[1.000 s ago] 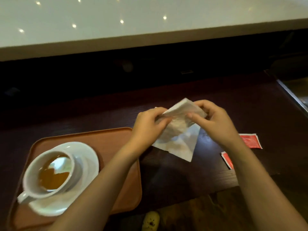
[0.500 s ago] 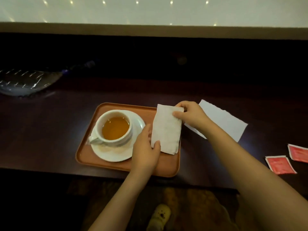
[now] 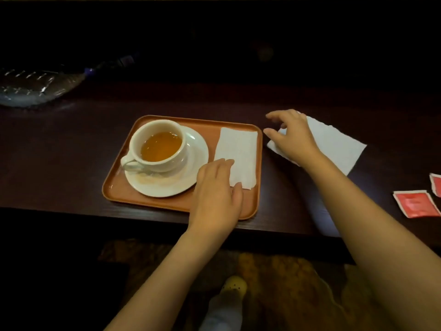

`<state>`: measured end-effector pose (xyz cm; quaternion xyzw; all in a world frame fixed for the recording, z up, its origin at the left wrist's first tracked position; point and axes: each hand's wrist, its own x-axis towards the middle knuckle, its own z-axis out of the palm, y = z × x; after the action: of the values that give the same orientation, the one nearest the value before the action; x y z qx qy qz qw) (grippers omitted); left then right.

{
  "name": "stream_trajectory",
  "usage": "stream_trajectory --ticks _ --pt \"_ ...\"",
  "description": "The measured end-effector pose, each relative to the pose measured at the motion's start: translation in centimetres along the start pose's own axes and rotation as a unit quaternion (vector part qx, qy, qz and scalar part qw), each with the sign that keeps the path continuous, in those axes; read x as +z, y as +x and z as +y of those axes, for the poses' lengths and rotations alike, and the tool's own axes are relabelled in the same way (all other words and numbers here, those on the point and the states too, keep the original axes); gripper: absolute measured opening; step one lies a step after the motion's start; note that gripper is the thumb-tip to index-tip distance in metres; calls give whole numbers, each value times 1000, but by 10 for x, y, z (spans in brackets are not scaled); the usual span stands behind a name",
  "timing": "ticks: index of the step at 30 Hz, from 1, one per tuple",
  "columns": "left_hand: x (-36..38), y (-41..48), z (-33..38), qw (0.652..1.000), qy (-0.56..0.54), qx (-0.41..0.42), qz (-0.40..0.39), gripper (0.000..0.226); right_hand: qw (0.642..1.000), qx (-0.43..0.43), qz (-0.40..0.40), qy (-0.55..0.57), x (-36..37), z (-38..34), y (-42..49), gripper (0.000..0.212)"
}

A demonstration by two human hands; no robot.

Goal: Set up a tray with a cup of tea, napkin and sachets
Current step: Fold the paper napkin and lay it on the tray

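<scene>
Left hand (image 3: 216,187), open and flat, fingertips on the folded napkin (image 3: 238,154) lying lengthwise, near to far, along the tray (image 3: 119,187)'s right side beside the teacup (image 3: 158,145); right hand (image 3: 292,137), open, over a second napkin (image 3: 334,146); red sachets (image 3: 415,203) off-tray, rightward, nearer this hand.

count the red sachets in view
2, both on the table right of the tray: one whole sachet, and another sachet cut off by the frame's right edge. More may lie outside the frame.
</scene>
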<state>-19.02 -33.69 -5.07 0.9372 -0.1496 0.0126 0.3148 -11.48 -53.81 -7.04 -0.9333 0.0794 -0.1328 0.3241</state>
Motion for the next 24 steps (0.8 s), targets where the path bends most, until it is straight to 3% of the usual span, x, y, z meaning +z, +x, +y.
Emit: stream_trajectory --ticks 6,11,18,24 --pt "34 26 57 989 -41 109 -93 43 987 84 0 -139 -62 77 -31 31" --pt "102 51 93 967 43 162 -193 55 987 56 8 -150 -70 115 -54 34" --pt "127 62 98 954 154 228 -117 44 991 50 82 -92 -67 126 -56 32" --pt "129 68 104 950 189 226 -104 23 987 92 122 -53 -68 125 -57 11"
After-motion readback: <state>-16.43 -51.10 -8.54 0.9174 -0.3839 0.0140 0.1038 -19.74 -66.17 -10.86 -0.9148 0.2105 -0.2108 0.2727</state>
